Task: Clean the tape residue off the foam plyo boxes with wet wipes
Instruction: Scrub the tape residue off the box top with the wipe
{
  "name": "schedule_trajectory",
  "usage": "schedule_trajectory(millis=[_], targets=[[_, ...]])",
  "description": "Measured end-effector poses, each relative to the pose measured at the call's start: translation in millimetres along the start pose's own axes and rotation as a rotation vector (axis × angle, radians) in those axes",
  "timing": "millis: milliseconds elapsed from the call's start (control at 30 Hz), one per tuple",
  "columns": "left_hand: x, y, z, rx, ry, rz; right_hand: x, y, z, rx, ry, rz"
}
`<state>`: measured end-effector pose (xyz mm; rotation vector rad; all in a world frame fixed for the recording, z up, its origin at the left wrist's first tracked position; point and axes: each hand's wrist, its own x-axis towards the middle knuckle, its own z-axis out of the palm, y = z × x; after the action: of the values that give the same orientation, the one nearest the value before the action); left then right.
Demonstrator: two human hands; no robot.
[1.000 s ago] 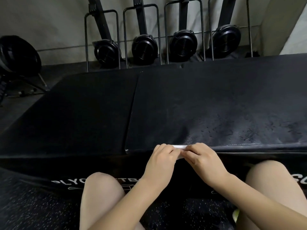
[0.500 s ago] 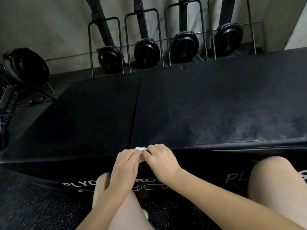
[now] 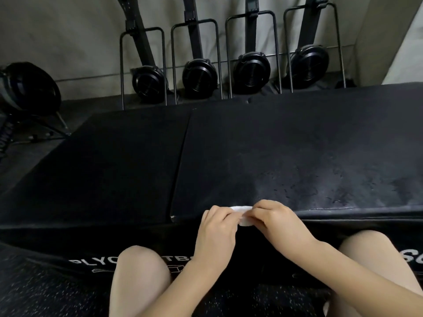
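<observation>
Both hands, left and right, pinch our wipe at the box edge, probably refolding for a clean side

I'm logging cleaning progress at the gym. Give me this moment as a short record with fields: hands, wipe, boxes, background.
left hand: pinches the wet wipe
right hand: pinches the same wipe from the other side
wet wipe: white, folded small, held at the right box's front top edge
right plyo box: black, top mottled with specks and smears
left plyo box: black, butted against the right one
background: four rowing machines stood upright by the wall
</observation>
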<state>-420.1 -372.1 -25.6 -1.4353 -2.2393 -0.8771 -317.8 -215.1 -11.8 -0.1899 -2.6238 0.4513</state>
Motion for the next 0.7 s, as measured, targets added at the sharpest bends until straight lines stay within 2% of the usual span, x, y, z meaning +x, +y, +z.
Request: schedule_trajectory(millis=[100, 167, 233, 300, 400, 500, 600, 700], targets=[[19, 1, -17, 0.031, 0.027, -0.02, 15, 3, -12, 0.074, 0.013, 0.017], [36, 1, -28, 0.042, 0.028, -0.033, 31, 2, -21, 0.036, 0.049, 0.002], [53, 0, -33, 0.117, -0.07, -0.031, 46, 0, -23, -0.087, 0.022, -0.03], [62, -1, -31, 0.191, -0.241, -0.013, 53, -1, -19, -0.207, -0.071, -0.057], [58, -10, -17, 0.184, -0.383, 0.0, 51, 9, -6, -0.171, -0.208, -0.035], [55, -23, -3, 0.174, -0.355, 0.001, 48, 23, 5, -0.073, -0.2, 0.044], [66, -25, 2, 0.185, -0.306, 0.034, 56, 28, 16, -0.132, -0.115, 0.047], [94, -33, 10, 0.283, -0.36, 0.041, 81, 34, 19, -0.153, -0.086, 0.027]])
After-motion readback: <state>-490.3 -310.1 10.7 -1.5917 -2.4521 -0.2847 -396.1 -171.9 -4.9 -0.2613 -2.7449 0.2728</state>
